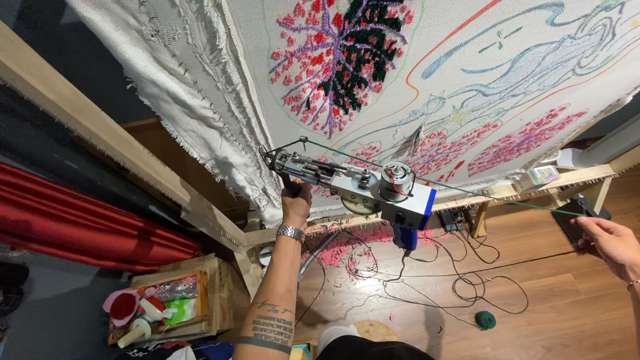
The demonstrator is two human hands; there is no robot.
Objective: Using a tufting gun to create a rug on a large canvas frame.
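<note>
Tufting gun [363, 190] held up against stretched cloth [467, 80], just below red-purple tufted flower [333, 60]. Left hand [296, 200] clamped on gun's front grip. Right hand [610, 241], well right of gun, pinches green yarn [507, 198] taut. Best: keep yarn slack-free, nose square to cloth.

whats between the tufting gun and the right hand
In the head view, a thin green yarn strand spans from the tufting gun to the right hand; behind it are the frame's wooden rail and floor cables.

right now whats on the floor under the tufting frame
Under the wooden frame lie pink yarn scraps, tangled black cables and a green yarn ball. The tufting gun and left hand cover part of that floor.
</note>
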